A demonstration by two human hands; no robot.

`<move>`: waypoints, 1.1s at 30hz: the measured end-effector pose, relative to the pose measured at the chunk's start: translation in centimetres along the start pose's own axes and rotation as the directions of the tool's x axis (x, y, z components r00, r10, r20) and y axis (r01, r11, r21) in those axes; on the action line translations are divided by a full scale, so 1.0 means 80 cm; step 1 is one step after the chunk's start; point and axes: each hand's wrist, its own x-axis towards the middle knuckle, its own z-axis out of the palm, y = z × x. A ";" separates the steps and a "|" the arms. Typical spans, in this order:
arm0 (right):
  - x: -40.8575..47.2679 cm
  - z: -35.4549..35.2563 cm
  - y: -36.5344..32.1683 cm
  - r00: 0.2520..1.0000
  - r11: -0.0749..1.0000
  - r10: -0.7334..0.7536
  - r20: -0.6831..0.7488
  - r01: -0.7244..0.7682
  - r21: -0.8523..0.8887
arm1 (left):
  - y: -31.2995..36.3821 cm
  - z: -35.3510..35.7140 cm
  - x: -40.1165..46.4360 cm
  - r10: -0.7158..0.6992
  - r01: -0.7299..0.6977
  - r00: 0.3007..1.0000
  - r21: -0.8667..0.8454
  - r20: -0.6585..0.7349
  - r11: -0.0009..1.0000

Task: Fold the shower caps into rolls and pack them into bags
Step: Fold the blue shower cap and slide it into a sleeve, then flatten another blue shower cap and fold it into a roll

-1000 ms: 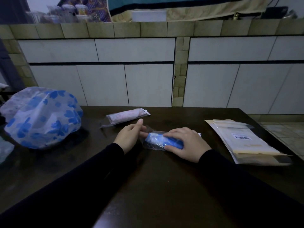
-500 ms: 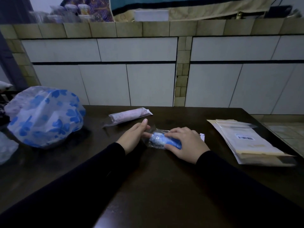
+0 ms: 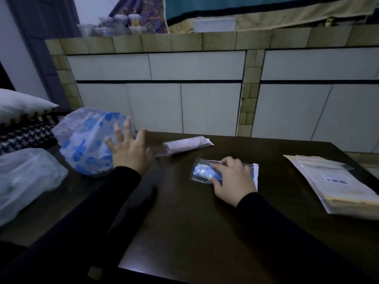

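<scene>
Comparing with half a second earlier, the left hand [image 3: 129,148] is found lifted away from the clear bag's mouth and carried left, fingers spread and holding nothing, blurred, in front of the puffed white shower cap with blue flowers [image 3: 88,140] at the table's far left. The right hand [image 3: 232,179] is kept as before, laid flat with fingers together, pressing the blue rolled shower cap in its clear plastic bag [image 3: 202,172] onto the dark wooden table [image 3: 184,232], near centre. A pinkish rolled cap in a clear bag [image 3: 184,144] is lying farther back. A stack of flat clear bags [image 3: 336,185] is noted at the right edge.
</scene>
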 end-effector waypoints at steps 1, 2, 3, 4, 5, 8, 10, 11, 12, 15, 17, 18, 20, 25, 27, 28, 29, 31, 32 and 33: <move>0.004 0.002 -0.007 1.000 1.000 0.002 -0.002 -0.002 -0.013 | -0.015 0.002 0.001 -0.080 0.078 0.995 0.034 0.062 0.996; 0.007 0.004 -0.014 1.000 1.000 -0.001 -0.004 0.001 -0.024 | -0.028 0.004 0.002 -0.140 0.133 0.985 0.070 0.106 0.989; 0.011 0.007 -0.020 1.000 1.000 -0.005 -0.005 0.005 -0.027 | -0.037 0.004 0.002 -0.180 0.167 0.973 0.098 0.144 0.981; 0.014 0.010 -0.025 1.000 1.000 -0.007 -0.007 0.006 -0.027 | -0.043 0.006 0.002 -0.202 0.182 0.963 0.121 0.176 0.976; 0.017 0.013 -0.030 1.000 1.000 -0.004 -0.009 0.004 -0.025 | -0.047 0.007 0.002 -0.217 0.190 0.955 0.142 0.203 0.971; 0.027 0.018 -0.040 1.000 0.999 0.012 -0.018 -0.013 -0.040 | -0.051 0.008 0.002 -0.218 0.180 0.953 0.187 0.212 0.966; 0.034 0.021 -0.045 1.000 0.998 0.012 -0.017 -0.013 -0.059 | -0.055 0.007 0.003 -0.174 0.144 0.970 0.175 0.172 0.974; 0.037 0.022 -0.048 1.000 0.998 0.011 -0.014 -0.012 -0.067 | -0.055 0.006 0.004 -0.144 0.115 0.975 0.169 0.169 0.979; 0.041 0.024 -0.049 1.000 0.997 0.011 -0.011 -0.012 -0.072 | -0.055 0.005 0.005 -0.115 0.086 0.978 0.164 0.175 0.983; 0.053 0.030 -0.050 1.000 0.999 0.017 0.001 -0.017 -0.051 | -0.048 -0.002 0.008 -0.048 0.031 0.990 0.130 0.130 0.991; 0.063 0.032 -0.050 1.000 1.000 0.010 0.008 -0.010 -0.023 | -0.042 -0.004 0.008 -0.003 -0.003 0.997 0.084 0.071 0.996; 0.068 0.032 -0.049 1.000 1.000 0.001 0.011 0.000 -0.012 | -0.040 -0.006 0.007 0.011 -0.014 0.999 0.062 0.050 0.998; 0.077 0.034 -0.047 0.999 1.000 -0.027 0.018 0.026 0.013 | -0.034 -0.010 0.006 0.035 -0.036 0.999 0.030 0.014 0.999; 0.094 0.037 -0.039 0.992 0.988 -0.102 0.067 0.094 0.124 | -0.024 -0.028 0.008 0.061 -0.059 0.996 0.032 -0.063 0.998; 0.095 0.034 -0.037 0.986 0.967 -0.149 0.080 0.129 0.218 | -0.020 -0.043 0.010 0.065 -0.065 0.991 0.007 -0.121 0.998; 0.094 0.032 -0.037 0.981 0.948 -0.188 0.053 0.167 0.273 | -0.017 -0.052 0.011 0.063 -0.065 0.985 -0.009 -0.158 0.998; 0.091 0.029 -0.037 0.974 0.919 -0.226 -0.014 0.218 0.329 | -0.013 -0.062 0.012 0.065 -0.073 0.978 -0.035 -0.200 0.997; 0.081 0.022 -0.044 0.953 0.830 -0.248 -0.176 0.303 0.469 | -0.002 -0.080 0.012 0.096 -0.126 0.953 -0.088 -0.288 0.988; 0.076 0.016 -0.048 0.950 0.776 -0.222 -0.220 0.309 0.550 | 0.005 -0.088 0.011 0.116 -0.160 0.932 -0.103 -0.342 0.982; 0.072 0.012 -0.051 0.952 0.719 -0.187 -0.243 0.302 0.627 | 0.012 -0.095 0.009 0.139 -0.191 0.916 -0.106 -0.375 0.976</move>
